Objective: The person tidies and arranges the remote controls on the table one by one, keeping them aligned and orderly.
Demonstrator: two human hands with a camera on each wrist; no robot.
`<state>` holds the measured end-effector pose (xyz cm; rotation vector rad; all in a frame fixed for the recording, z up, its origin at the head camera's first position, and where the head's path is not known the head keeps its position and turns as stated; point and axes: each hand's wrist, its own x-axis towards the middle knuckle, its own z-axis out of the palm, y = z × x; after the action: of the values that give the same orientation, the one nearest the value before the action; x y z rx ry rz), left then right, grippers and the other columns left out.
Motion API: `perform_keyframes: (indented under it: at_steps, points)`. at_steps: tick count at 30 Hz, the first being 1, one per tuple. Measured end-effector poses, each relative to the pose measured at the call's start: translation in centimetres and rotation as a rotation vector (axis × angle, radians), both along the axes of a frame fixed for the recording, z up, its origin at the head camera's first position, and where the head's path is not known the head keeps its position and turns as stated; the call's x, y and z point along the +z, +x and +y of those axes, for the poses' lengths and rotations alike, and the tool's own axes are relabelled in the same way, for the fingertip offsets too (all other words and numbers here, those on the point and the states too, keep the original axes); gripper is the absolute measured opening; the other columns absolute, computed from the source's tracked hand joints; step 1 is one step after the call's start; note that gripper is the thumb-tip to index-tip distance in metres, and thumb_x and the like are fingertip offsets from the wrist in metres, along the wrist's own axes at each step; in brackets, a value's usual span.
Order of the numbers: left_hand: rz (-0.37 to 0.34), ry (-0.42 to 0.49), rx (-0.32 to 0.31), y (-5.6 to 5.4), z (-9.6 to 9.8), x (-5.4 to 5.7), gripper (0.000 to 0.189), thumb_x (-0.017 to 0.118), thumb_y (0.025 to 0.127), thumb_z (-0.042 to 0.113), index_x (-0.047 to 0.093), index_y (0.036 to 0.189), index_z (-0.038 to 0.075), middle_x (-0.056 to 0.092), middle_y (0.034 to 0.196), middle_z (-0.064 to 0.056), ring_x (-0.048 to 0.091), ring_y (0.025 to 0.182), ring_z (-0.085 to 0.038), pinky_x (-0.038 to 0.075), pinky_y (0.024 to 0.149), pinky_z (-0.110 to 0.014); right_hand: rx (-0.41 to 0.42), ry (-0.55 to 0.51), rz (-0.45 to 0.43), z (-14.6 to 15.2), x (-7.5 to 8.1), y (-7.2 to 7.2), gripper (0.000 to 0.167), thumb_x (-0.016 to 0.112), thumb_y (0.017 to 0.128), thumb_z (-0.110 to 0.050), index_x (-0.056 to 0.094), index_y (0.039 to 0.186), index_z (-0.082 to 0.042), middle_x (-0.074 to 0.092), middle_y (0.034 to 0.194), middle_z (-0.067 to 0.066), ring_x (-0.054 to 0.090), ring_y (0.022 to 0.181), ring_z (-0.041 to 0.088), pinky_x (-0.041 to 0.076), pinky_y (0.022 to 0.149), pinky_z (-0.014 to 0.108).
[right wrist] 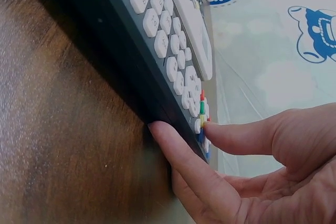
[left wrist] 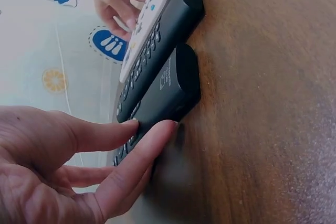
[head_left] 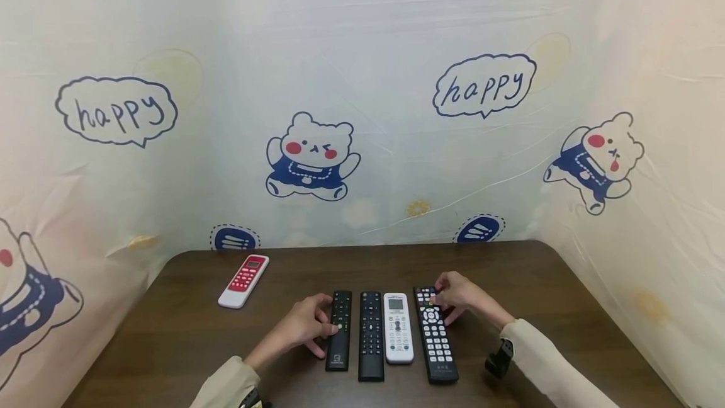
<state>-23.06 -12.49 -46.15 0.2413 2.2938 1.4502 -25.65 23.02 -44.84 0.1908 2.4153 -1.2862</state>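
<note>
In the head view my left hand (head_left: 306, 324) is at the leftmost black remote control (head_left: 338, 348) of a row on the table. Its thumb lies on the buttons and its fingers are along the left edge, pinching it, as the left wrist view shows. At the row's right end, my right hand (head_left: 457, 298) pinches the upper part of a long black remote with white buttons (head_left: 437, 339). There the thumb is by the coloured buttons, fingers at the right edge. Between them lie a slim black remote (head_left: 370, 367) and a white remote with a small screen (head_left: 399, 326).
A red and white remote (head_left: 243, 282) lies apart at the back left of the brown wooden table (head_left: 170, 345). Behind the table and along its sides hangs a pale curtain (head_left: 391, 162) printed with bears. A dark device (head_left: 499, 359) is strapped at the right wrist.
</note>
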Motion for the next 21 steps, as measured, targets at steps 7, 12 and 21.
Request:
perform_keyframes:
  at_steps: [7,12,21]
  points:
    - [0.005,0.010,0.004,0.0,0.1,-0.1,0.067,0.077,0.089,-0.007,0.044,0.147,-0.010,0.060,0.098,-0.018,0.067,0.078,-0.027,0.065,0.054,-0.042,0.004,-0.003,-0.001,0.1,0.0,0.0,0.036,0.070,0.097,-0.001,0.052,0.127,0.007,0.061,0.105,0.024,0.068,0.090,0.032,0.067,0.067,0.040]
    - [0.012,0.022,0.003,-0.1,-0.1,-0.2,0.062,0.076,0.091,-0.004,0.045,0.146,-0.011,0.061,0.097,-0.018,0.068,0.078,-0.026,0.065,0.055,-0.043,0.008,-0.013,0.001,0.3,0.0,0.0,0.038,0.071,0.096,-0.001,0.051,0.128,0.007,0.061,0.107,0.025,0.068,0.092,0.033,0.067,0.067,0.039]
    - [0.022,-0.030,0.032,-0.7,-1.4,0.2,0.046,0.070,0.099,0.005,0.052,0.139,-0.008,0.065,0.098,-0.018,0.070,0.077,-0.025,0.065,0.056,-0.044,0.029,-0.030,-0.008,0.5,-0.2,-0.3,0.037,0.070,0.097,0.000,0.051,0.127,0.007,0.061,0.107,0.025,0.068,0.092,0.032,0.067,0.068,0.039]
